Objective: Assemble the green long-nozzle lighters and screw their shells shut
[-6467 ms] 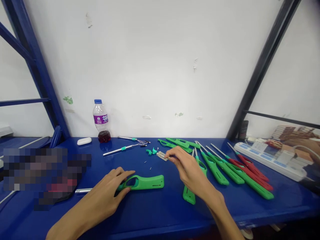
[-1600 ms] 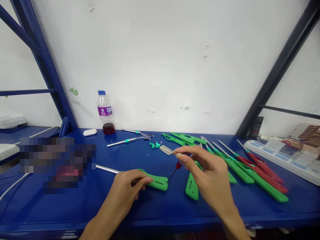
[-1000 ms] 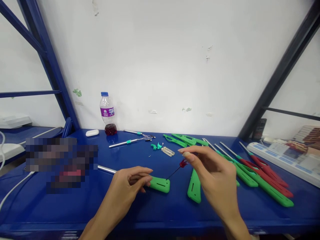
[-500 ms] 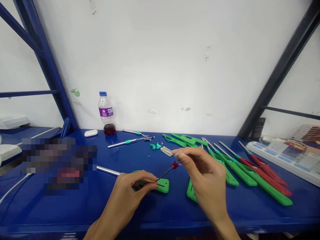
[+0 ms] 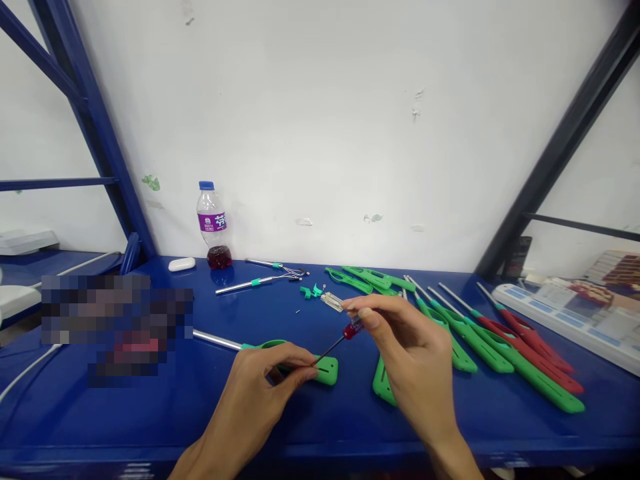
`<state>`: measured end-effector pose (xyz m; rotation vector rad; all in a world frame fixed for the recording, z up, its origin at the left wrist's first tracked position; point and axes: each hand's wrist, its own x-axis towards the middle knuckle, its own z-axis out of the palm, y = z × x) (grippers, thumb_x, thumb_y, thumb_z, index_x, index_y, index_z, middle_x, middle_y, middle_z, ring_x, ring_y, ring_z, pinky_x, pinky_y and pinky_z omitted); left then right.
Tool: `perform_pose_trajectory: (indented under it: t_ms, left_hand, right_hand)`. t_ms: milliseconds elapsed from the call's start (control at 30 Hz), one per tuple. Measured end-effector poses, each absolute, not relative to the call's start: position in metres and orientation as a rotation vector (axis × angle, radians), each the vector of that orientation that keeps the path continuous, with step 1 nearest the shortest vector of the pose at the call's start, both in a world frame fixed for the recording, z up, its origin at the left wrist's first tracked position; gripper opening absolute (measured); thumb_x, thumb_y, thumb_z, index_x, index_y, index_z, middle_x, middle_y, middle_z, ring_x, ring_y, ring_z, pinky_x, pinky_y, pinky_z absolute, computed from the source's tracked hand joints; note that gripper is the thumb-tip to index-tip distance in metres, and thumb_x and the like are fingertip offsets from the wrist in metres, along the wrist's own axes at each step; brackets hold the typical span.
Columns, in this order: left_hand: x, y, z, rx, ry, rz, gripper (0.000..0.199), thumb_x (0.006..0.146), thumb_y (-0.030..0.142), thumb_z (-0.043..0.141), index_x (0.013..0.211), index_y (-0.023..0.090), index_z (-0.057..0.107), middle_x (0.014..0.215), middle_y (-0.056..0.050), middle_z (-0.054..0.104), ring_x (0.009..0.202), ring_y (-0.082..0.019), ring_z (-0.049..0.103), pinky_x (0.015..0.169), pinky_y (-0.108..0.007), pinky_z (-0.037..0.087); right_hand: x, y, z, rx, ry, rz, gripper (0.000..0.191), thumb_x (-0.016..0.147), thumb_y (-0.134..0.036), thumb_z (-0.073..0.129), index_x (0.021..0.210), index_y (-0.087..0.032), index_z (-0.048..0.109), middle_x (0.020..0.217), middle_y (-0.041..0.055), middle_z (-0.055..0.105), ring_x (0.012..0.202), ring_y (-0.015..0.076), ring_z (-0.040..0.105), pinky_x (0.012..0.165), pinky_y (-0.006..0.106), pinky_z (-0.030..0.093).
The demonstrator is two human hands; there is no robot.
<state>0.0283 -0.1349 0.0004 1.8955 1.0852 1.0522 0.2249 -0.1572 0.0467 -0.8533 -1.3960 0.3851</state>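
My right hand [image 5: 413, 360] is closed round the clear and red handle of a screwdriver [image 5: 353, 328], whose thin shaft slants down to the left. My left hand [image 5: 267, 380] is pinched at the screwdriver's tip; whatever lies between the fingertips is too small and hidden to name. Below and behind the left hand lies a green long-necked lighter [image 5: 327, 371], its metal tube pointing left. A separate green casing [image 5: 383, 385] is partly hidden by my right hand. Just beyond the right fingertips are a small clear part [image 5: 331, 302] and teal plastic pieces [image 5: 312, 292].
Several green and red lighters [image 5: 525, 353] lie at the right by a white power strip [image 5: 565, 327]. Green casings [image 5: 370, 277], metal tubes with wires [image 5: 256, 283], a drink bottle [image 5: 214, 227] and a white case [image 5: 182, 265] stand along the wall. A blurred patch [image 5: 130, 333] covers things at left.
Both hands stay almost in place, with the screwdriver tip still at the left fingertips. The view has shifted very slightly.
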Motion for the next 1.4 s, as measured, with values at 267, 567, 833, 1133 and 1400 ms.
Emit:
perform_pose_trajectory:
  t_ms: [267,567,833,1133,1400]
  left_hand:
    - [0.031,-0.138,-0.003,1.925,1.108,1.070,0.013,0.092,0.029,0.074,0.100,0.031,0.083,0.092,0.003,0.084,0.078,-0.017,0.076,0.068,-0.023,0.052]
    - [0.047,-0.132,-0.004,1.984,1.099,1.082,0.010,0.090,0.027,0.072,0.093,0.030,0.082,0.084,0.005,0.082,0.073,-0.017,0.075,0.069,-0.026,0.055]
    - [0.061,-0.115,-0.006,2.148,1.165,0.940,0.009,0.087,0.025,0.071,0.085,0.028,0.080,0.080,0.003,0.079,0.069,-0.018,0.070,0.067,-0.027,0.051]
    - [0.063,-0.116,-0.011,2.267,1.180,0.973,0.012,0.089,0.020,0.069,0.090,0.027,0.079,0.083,0.002,0.078,0.068,-0.017,0.068,0.069,-0.027,0.051]
    - [0.060,-0.118,-0.010,2.371,1.173,0.942,0.012,0.089,0.017,0.071,0.093,0.026,0.078,0.088,0.001,0.080,0.076,-0.021,0.073,0.074,-0.030,0.055]
  right_hand:
    - [0.226,-0.159,0.048,-0.877,-1.542,0.446,0.027,0.107,-0.030,0.057,0.126,-0.036,0.075,0.115,-0.0008,0.080,0.100,0.0172,0.076,0.093,0.030,0.060]
    - [0.241,-0.159,0.053,-0.914,-1.703,0.627,0.036,0.107,-0.027,0.054,0.138,-0.042,0.063,0.120,-0.0014,0.077,0.098,0.0155,0.074,0.078,0.026,0.061]
    - [0.249,-0.148,0.049,-0.977,-1.761,0.585,0.037,0.107,-0.025,0.053,0.140,-0.039,0.064,0.112,-0.0018,0.079,0.094,0.0156,0.075,0.080,0.027,0.061]
    - [0.250,-0.145,0.049,-0.993,-1.779,0.512,0.040,0.106,-0.025,0.054,0.142,-0.039,0.063,0.109,-0.0020,0.079,0.099,0.0194,0.074,0.087,0.031,0.059]
    - [0.245,-0.149,0.050,-1.034,-1.828,0.533,0.043,0.105,-0.021,0.053,0.142,-0.041,0.063,0.113,-0.0040,0.079,0.100,0.0185,0.075,0.090,0.032,0.058]
